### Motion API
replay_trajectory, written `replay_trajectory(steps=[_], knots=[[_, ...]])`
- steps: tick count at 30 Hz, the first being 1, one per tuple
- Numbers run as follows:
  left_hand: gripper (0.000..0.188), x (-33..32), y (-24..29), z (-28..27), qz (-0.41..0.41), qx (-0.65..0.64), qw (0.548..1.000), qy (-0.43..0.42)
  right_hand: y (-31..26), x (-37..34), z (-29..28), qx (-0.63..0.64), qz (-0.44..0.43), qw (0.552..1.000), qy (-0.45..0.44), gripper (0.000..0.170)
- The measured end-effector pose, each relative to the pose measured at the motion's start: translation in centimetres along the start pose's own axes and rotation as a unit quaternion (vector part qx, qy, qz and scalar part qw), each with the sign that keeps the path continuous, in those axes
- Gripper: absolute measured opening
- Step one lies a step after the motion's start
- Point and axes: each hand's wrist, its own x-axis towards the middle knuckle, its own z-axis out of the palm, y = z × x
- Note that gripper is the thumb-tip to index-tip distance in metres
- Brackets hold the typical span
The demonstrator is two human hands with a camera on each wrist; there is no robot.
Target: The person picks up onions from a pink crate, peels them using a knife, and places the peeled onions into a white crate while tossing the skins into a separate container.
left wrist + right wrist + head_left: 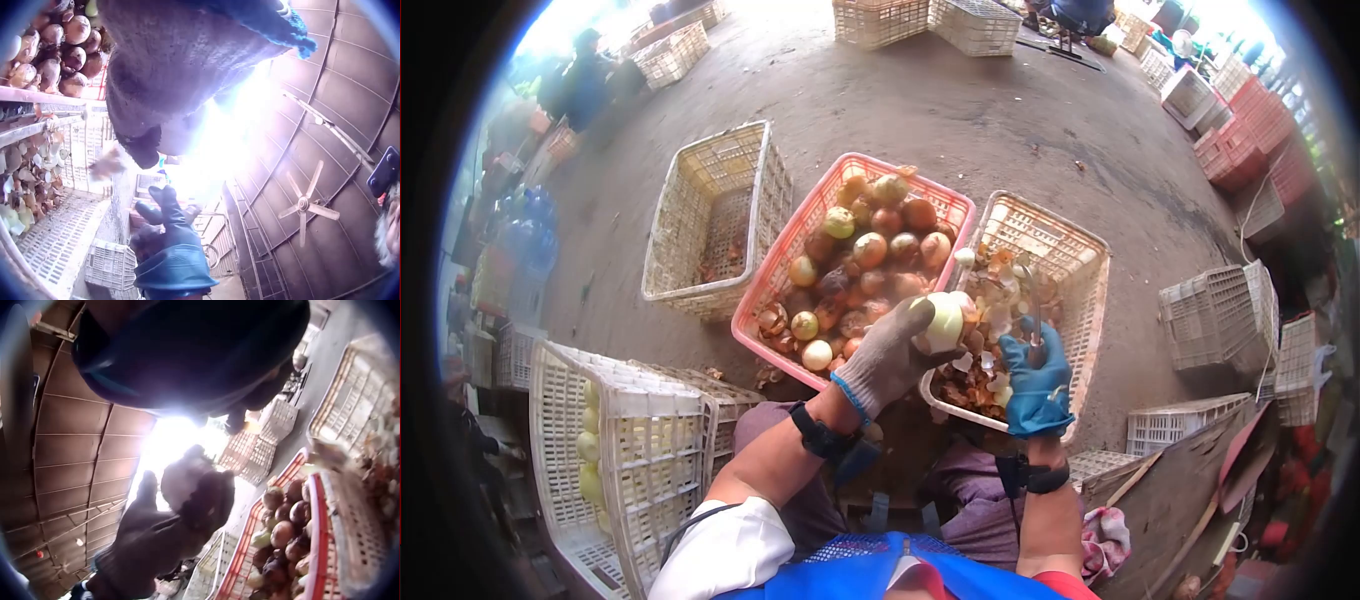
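Observation:
In the head view my left hand [890, 350], in a grey glove, grips a pale peeled onion [943, 320] over the gap between two crates. My right hand [1038, 380], in a blue glove, has its fingers curled round the handle of a curved metal tool [1032, 300]. Below the tool, onion skins [975, 375] lie in a cream crate [1090, 330]. A pink crate [757, 290] beside it holds many unpeeled onions [870, 250]. The right wrist view shows the onion [184, 481] between the thumb and fingers of the left hand [156, 540].
An off-white crate [655, 240] with a few skins stands left of the pink one. Nearer on the left, a white crate [650, 440] has pale onions [588, 450] beside it. More crates [1215, 310] stand on the right, with others at the back.

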Motion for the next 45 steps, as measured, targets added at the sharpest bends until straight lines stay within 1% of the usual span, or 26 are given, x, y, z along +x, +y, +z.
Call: replay_trajectory(steps=[1, 2, 3, 4, 5, 6, 7, 9, 12, 14, 15, 18, 19, 21, 23, 24, 26, 27, 28, 31, 32, 35, 36, 39, 43, 45], knots=[[0.061, 0.2, -0.1, -0.3, -0.019, -0.040, 0.999, 0.012, -0.6, -0.7, 0.8, 0.026, -0.021, 0.999, -0.014, 0.040], [0.071, 0.8, -0.8, -1.2, -0.008, -0.058, 0.998, 0.019, -1.7, -1.5, 1.3, 0.053, -0.041, 0.997, -0.026, 0.040], [0.070, 0.9, -0.8, -1.2, -0.003, -0.083, 0.996, 0.025, -2.5, -2.3, 1.8, 0.080, -0.060, 0.994, -0.036, 0.041], [0.070, 1.1, -0.9, -1.0, 0.002, -0.108, 0.994, 0.030, -3.0, -2.7, 2.3, 0.054, -0.059, 0.996, -0.045, 0.042], [0.069, 1.3, -0.9, -0.8, 0.006, -0.132, 0.991, 0.033, -3.1, -2.8, 2.7, 0.038, -0.115, 0.992, -0.043, 0.042], [0.079, 1.6, -1.0, -0.5, 0.003, -0.120, 0.992, 0.026, -3.1, -2.8, 3.1, 0.022, -0.170, 0.984, -0.040, 0.042], [0.077, 1.5, -1.0, -0.4, -0.002, -0.132, 0.991, 0.014, -2.9, -2.8, 3.4, 0.006, -0.226, 0.973, -0.036, 0.043], [0.075, 1.1, -1.1, 0.0, -0.010, -0.158, 0.987, -0.008, -2.4, -2.8, 3.9, -0.033, -0.248, 0.967, -0.039, 0.049], [0.076, 1.9, -2.6, -0.5, -0.014, -0.161, 0.986, 0.048, -2.4, -2.8, 4.3, -0.132, -0.298, 0.945, -0.009, 0.059], [0.075, 2.4, -3.6, -2.8, -0.021, -0.175, 0.983, -0.045, -2.4, -2.7, 4.5, -0.182, -0.324, 0.928, 0.011, 0.060], [0.074, 2.3, -3.6, -2.9, -0.023, -0.165, 0.985, -0.050, -2.5, -2.7, 4.6, -0.206, -0.337, 0.919, 0.020, 0.060], [0.072, 2.1, -3.7, -3.4, -0.030, -0.141, 0.988, -0.060, -2.3, -2.6, 4.6, -0.171, -0.353, 0.920, 0.005, 0.060], [0.072, 2.0, -3.8, -3.7, -0.033, -0.138, 0.988, -0.060, -2.2, -2.7, 4.6, -0.163, -0.351, 0.922, 0.002, 0.058], [0.072, 2.1, -4.1, -3.0, -0.005, 0.013, 1.000, 0.010, -2.0, -2.7, 4.7, -0.146, -0.345, 0.927, -0.002, 0.053], [0.071, 2.4, -4.1, -2.9, -0.005, 0.004, 1.000, 0.011, -2.4, -2.7, 4.3, -0.125, -0.337, 0.933, -0.009, 0.045], [0.071, 2.6, -3.9, -3.0, -0.018, -0.081, 0.996, -0.023, -2.5, -2.6, 4.1, -0.114, -0.332, 0.936, -0.012, 0.040], [0.071, 2.7, -3.7, -2.9, -0.029, -0.151, 0.988, -0.009, -1.8, -2.1, 3.9, -0.092, -0.282, 0.954, 0.033, 0.032], [0.072, 2.2, -3.1, -1.5, -0.027, -0.136, 0.990, 0.038, -1.6, -1.8, 3.7, -0.081, -0.256, 0.962, 0.055, 0.029], [0.073, 1.9, -2.7, -0.7, -0.024, -0.122, 0.989, 0.086, -3.4, -2.0, 2.9, -0.071, -0.125, 0.989, 0.045, 0.027], [0.069, 2.1, -2.5, -0.7, 0.004, -0.153, 0.985, 0.076, -1.9, -0.3, 1.5, 0.002, -0.017, 0.998, 0.058, 0.028], [0.067, 2.0, -2.4, -0.7, 0.010, -0.152, 0.986, 0.065, -0.6, 0.0, 1.5, -0.043, -0.068, 0.994, 0.069, 0.031], [0.063, 2.0, -1.9, -1.2, 0.031, -0.153, 0.987, 0.039, -0.4, -1.2, 1.6, -0.073, -0.116, 0.991, 0.001, 0.033], [0.062, 2.1, -1.9, -1.3, 0.039, -0.158, 0.986, 0.035, -1.3, -2.0, 1.4, -0.105, -0.066, 0.991, -0.047, 0.036], [0.066, 1.5, -1.4, -1.2, 0.046, -0.166, 0.984, 0.034, -0.4, -2.6, 2.2, -0.154, -0.179, 0.971, -0.044, 0.030], [0.069, 2.0, -1.6, -1.6, 0.058, -0.175, 0.983, 0.009, -1.4, -3.2, 2.1, -0.138, -0.146, 0.976, -0.080, 0.034], [0.070, 2.1, -1.8, -1.7, 0.062, -0.181, 0.981, -0.003, -1.4, -3.3, 2.0, -0.152, -0.167, 0.971, -0.075, 0.036]])
